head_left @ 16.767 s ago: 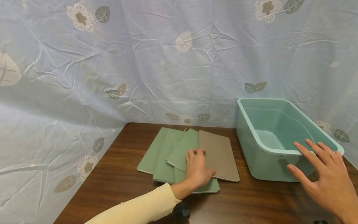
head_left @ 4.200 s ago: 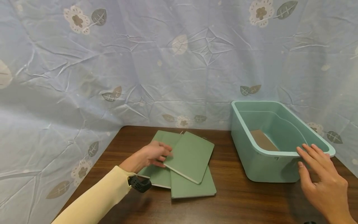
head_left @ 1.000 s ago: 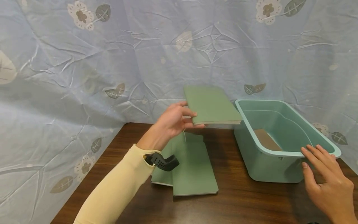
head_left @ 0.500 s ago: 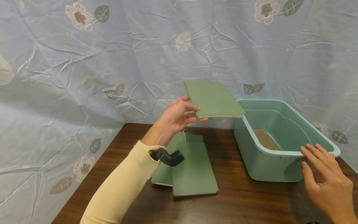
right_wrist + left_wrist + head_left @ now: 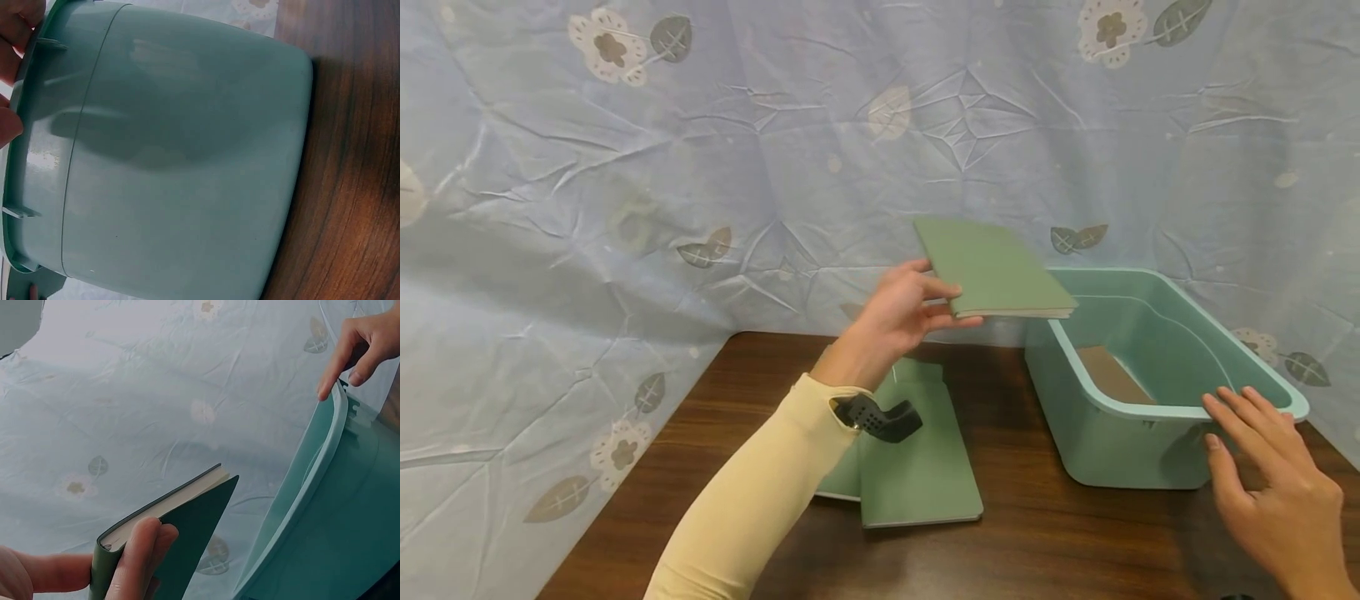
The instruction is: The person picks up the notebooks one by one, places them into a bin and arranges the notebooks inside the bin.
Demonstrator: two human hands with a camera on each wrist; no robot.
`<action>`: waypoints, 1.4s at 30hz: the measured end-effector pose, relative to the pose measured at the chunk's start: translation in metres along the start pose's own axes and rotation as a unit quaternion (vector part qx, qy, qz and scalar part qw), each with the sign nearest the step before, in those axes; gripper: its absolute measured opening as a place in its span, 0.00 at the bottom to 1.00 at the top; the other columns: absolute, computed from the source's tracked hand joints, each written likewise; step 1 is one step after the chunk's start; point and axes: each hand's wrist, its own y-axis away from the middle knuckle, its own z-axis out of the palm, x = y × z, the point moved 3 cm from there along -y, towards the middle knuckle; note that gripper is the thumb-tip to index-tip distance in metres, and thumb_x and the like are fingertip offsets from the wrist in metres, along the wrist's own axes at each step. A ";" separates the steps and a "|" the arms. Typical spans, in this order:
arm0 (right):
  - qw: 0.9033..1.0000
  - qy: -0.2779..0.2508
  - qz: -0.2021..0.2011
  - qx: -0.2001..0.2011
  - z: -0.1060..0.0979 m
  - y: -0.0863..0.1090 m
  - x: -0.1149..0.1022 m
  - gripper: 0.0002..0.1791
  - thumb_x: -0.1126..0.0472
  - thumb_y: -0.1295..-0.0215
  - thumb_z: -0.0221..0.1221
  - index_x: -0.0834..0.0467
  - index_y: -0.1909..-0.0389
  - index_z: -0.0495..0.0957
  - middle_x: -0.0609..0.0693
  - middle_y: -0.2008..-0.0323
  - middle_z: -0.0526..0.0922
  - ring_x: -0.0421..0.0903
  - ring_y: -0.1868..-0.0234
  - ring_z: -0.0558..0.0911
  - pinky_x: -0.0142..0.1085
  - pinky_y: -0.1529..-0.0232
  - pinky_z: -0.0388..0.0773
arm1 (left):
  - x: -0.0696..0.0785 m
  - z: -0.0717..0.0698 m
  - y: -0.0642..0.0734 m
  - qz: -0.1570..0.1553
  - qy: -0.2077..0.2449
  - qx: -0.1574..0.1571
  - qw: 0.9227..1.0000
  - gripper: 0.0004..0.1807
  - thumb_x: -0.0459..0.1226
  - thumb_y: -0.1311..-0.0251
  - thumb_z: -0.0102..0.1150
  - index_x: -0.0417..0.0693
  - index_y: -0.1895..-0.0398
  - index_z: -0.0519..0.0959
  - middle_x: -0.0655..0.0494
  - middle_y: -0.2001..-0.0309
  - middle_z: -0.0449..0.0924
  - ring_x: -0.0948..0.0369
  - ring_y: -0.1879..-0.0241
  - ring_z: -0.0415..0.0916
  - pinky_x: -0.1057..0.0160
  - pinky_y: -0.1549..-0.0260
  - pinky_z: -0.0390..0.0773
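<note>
My left hand (image 5: 898, 308) holds a green notebook (image 5: 992, 265) by its spine edge, thumb above and fingers below. The notebook is raised above the table, and its right corner overlaps the near-left rim of the bin in the head view. In the left wrist view the notebook (image 5: 199, 531) shows its page edges, with the covers slightly apart. More green notebooks (image 5: 921, 462) lie overlapped on the table, partly hidden by the left arm. My right hand (image 5: 1277, 492) rests on the front rim of the green plastic bin (image 5: 1105, 446), fingers extended over it, thumb outside.
Inside the bin lies a brown notebook (image 5: 1112, 375), partly hidden by the wall. A wooden table (image 5: 1030, 542) carries everything. Floral fabric (image 5: 820, 167) hangs behind and to the left. A black strap (image 5: 880, 418) is on the left wrist.
The brown notebook has gone from the table into the bin. My left hand has taken the top green notebook, lifted it and moved it right; the right hand has come to rest on the rim.
</note>
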 end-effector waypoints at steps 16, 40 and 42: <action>1.000 0.008 -0.014 0.017 0.005 -0.002 -0.001 0.22 0.54 0.33 0.55 0.52 0.38 0.78 0.51 0.36 0.78 0.43 0.28 0.68 0.31 0.24 0.54 | -0.023 0.039 -0.022 -0.014 0.013 -0.011 1.000 0.39 0.15 0.42 0.50 0.46 0.27 0.60 0.42 0.41 0.73 0.42 0.43 0.77 0.43 0.56 0.84; 1.000 0.000 -0.004 -0.007 0.002 0.000 0.006 0.23 0.58 0.34 0.57 0.53 0.37 0.77 0.53 0.35 0.76 0.45 0.27 0.66 0.37 0.23 0.53 | -0.054 0.088 -0.048 -0.023 0.001 -0.025 0.999 0.22 0.14 0.46 0.50 0.40 0.51 0.77 0.46 0.64 0.80 0.41 0.56 0.84 0.44 0.62 0.85; 1.000 0.002 -0.005 -0.007 0.002 -0.001 0.006 0.23 0.57 0.33 0.56 0.53 0.37 0.77 0.53 0.35 0.76 0.45 0.27 0.66 0.38 0.23 0.53 | -0.055 0.093 -0.051 -0.020 -0.001 -0.025 0.999 0.23 0.14 0.46 0.50 0.41 0.50 0.77 0.45 0.63 0.81 0.40 0.53 0.83 0.43 0.62 0.85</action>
